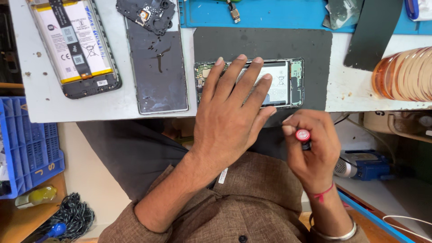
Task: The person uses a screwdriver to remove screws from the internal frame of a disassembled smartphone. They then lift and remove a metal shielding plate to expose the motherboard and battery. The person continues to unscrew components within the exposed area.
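From the head camera, three opened phones lie on the bench. The left hand (229,112) presses flat, fingers spread, on the nearest opened phone (288,83), which sits on a dark mat (310,45); its white battery label shows just beyond the fingertips. Just right of that hand, the right hand (310,148) is clenched around a red-capped screwdriver (303,137), near the mat's edge. Far left of the left hand lies a second phone (74,45) with a white, yellow-edged battery, and beside it a third phone (157,67), grey inside. Orange tape rolls (405,74) stand well right.
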